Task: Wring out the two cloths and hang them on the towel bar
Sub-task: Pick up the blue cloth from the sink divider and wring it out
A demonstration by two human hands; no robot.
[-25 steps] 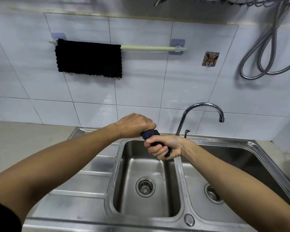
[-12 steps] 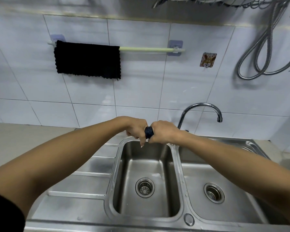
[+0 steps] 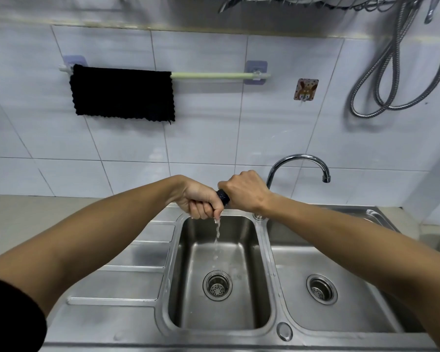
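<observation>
A dark blue cloth (image 3: 223, 197) is twisted tight between my two fists above the left sink basin (image 3: 188, 250). Only a short strip of it shows between them. My left hand (image 3: 200, 201) grips one end with the knuckles turned down. My right hand (image 3: 243, 191) grips the other end, back of the hand up. A thin stream of water (image 3: 217, 240) falls from the cloth toward the drain. A black cloth (image 3: 122, 95) hangs spread over the left part of the pale green towel bar (image 3: 211, 75) on the tiled wall.
The chrome tap (image 3: 300, 163) arches just behind my right hand, its spout over the right basin (image 3: 341, 262). A ribbed draining board (image 3: 127, 262) lies left of the sinks. A coiled metal hose (image 3: 391, 72) hangs at the upper right, beside a small wall hook (image 3: 305, 89).
My hands have lifted and turned against each other, twisting the cloth tighter. Water now runs out of it into the left basin.
</observation>
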